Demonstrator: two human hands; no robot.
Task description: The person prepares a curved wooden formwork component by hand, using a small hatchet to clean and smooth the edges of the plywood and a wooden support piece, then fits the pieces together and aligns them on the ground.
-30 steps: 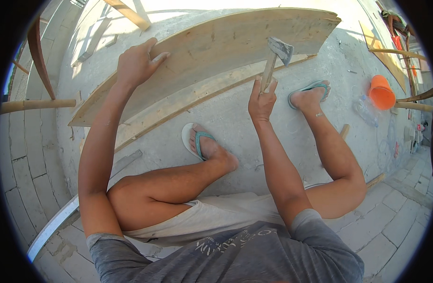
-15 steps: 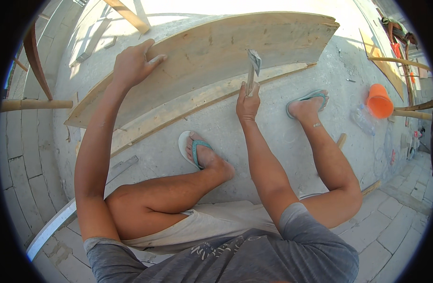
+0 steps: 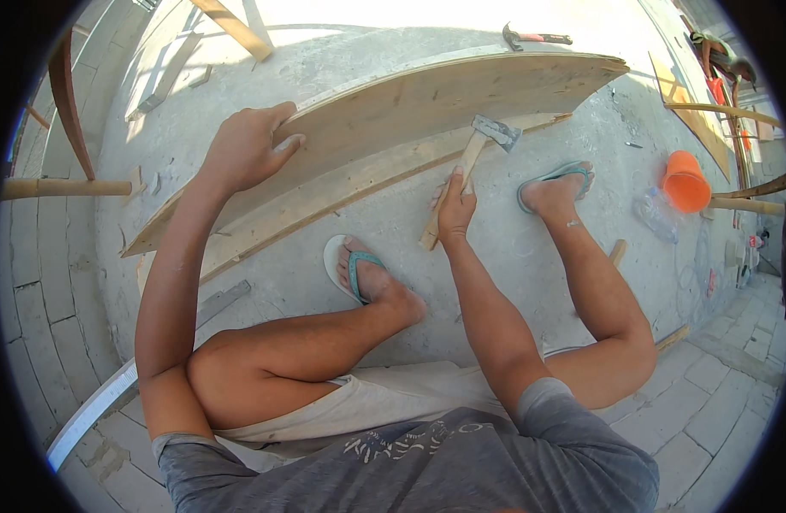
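A long plywood board [image 3: 384, 107] stands tilted on its edge in front of me. My left hand [image 3: 249, 152] grips its upper edge near the left end, with the thumb on the near face and the fingertips hidden behind. Along the foot of the board runs a narrow wooden strip [image 3: 325, 201]. My right hand [image 3: 455, 209] is closed around the wooden handle of a hatchet [image 3: 496, 132]. The metal head points up and away, close to the board's lower right part. Beyond the board's far edge, a claw hammer [image 3: 537, 38] with a red and black handle lies on the floor.
My feet in sandals [image 3: 359, 272] rest on the concrete floor at either side of my right hand. An orange bucket [image 3: 686, 182] and a clear plastic bottle [image 3: 656, 214] are at the right. Bamboo poles [image 3: 68, 190] and a block wall [image 3: 47, 282] border the left.
The board's upper edge has come down toward me with my left hand, uncovering the claw hammer behind it. My right hand has drawn back slightly, and the hatchet has turned.
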